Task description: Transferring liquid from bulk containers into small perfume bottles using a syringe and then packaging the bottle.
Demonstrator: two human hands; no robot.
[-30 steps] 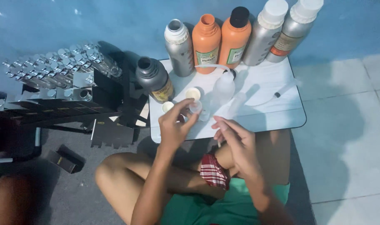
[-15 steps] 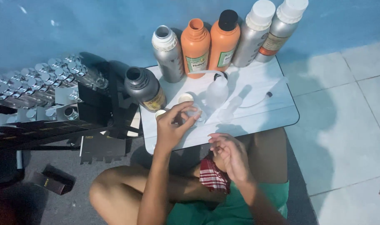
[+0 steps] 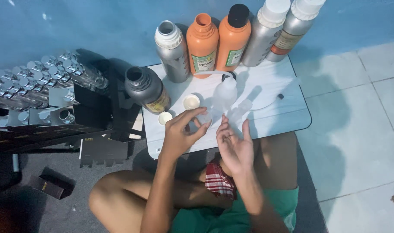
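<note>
Left hand [image 3: 179, 136]: my grip is closed lightly around a small clear vial [image 3: 204, 117], thumb and fingertips pinching it above the near edge of the table [image 3: 266, 116].
Right hand [image 3: 233, 144]: fingers spread wide, palm up, holding nothing, just beside the vial.
Vial contents: cannot tell, too small and clear.
Dark bottle [image 3: 145, 88]: stands tilted at the table's left corner, mouth open, inside dark and unreadable.
Silver bottle [image 3: 172, 51]: uncapped, white collar, contents hidden.
Orange bottles: one open [image 3: 202, 43], one with a black cap [image 3: 234, 36], side by side at the back.
Two more silver bottles [image 3: 270, 30]: white caps on, leaning at the back right.
White plastic bottle [image 3: 225, 92]: translucent, mid-table, just beyond the vial.
Loose caps: two pale round caps [image 3: 191, 102] near the dark bottle.
Left of table: tray of small glass vials with silver tops [image 3: 41, 82].
</note>
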